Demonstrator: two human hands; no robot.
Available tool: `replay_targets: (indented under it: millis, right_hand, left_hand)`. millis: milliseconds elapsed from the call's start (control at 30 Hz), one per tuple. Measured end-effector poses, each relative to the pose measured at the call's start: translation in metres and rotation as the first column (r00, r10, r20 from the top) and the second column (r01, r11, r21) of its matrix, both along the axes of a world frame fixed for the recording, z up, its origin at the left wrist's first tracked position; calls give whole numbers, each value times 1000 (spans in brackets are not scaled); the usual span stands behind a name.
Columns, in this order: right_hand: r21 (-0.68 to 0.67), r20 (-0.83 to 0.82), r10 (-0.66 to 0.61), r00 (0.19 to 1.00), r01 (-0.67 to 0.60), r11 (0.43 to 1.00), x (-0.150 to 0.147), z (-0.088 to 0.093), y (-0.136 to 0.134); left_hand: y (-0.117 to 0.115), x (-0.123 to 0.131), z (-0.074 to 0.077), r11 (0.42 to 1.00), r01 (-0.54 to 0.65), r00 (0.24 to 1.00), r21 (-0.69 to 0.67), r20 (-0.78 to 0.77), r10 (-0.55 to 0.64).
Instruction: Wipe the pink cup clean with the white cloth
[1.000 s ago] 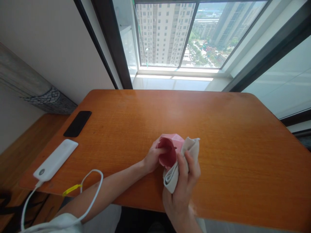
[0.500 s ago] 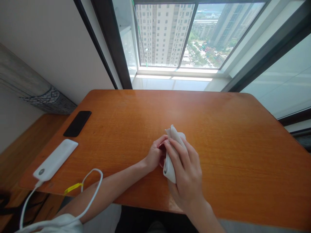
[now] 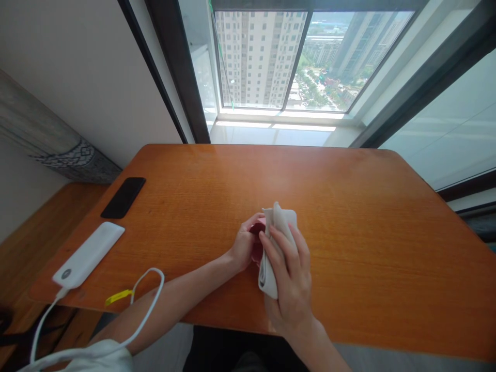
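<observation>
A folded white cloth [image 3: 268, 276] is held in my right hand [image 3: 292, 274], its fingers spread along it and pressing it leftward. My left hand [image 3: 243, 248] grips a shiny pinkish-red object [image 3: 257, 238] by its left side. The cloth and my right fingers cover most of that object, so I cannot tell its kind. The cloth lies against its right side. Both hands are just above the near middle of the wooden table [image 3: 349, 217].
At the table's left lie a black phone [image 3: 123, 198] and a white power bank [image 3: 89, 254]. A white cable [image 3: 149, 315] with a yellow tag [image 3: 118, 297] loops over my left forearm. Beyond the far edge is a window [image 3: 263, 62]; a grey curtain [image 3: 58, 139] hangs left.
My right hand has shifted slightly left and down with the cloth. More of the pinkish-red object shows between the hands. The left hand has barely moved.
</observation>
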State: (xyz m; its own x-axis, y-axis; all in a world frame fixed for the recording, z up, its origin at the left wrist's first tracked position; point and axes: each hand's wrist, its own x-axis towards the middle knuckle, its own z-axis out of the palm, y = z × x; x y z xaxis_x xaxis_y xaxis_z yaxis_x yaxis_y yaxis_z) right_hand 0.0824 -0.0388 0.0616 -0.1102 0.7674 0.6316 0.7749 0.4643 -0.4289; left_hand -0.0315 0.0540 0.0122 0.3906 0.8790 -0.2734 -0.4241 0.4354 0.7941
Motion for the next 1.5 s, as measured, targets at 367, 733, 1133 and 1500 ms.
replay_targets:
  millis: [367,733,1133,1500]
  right_hand:
    - [-112,-31,89,996,-92,989,11,17,15]
    - [-182,-61,111,992,-121,976,16,28,21]
    - [-167,-71,109,992,-119,979,14,23,21]
    - [32,-81,-83,993,86,996,-5,-15,-2]
  left_hand:
    - [-1,4,5,999,-47,998,1,52,47]
    - [-1,4,1,999,-35,999,38,41,33]
    - [-1,4,4,999,-48,998,20,51,47]
    - [1,-1,5,998,-14,993,-62,120,21]
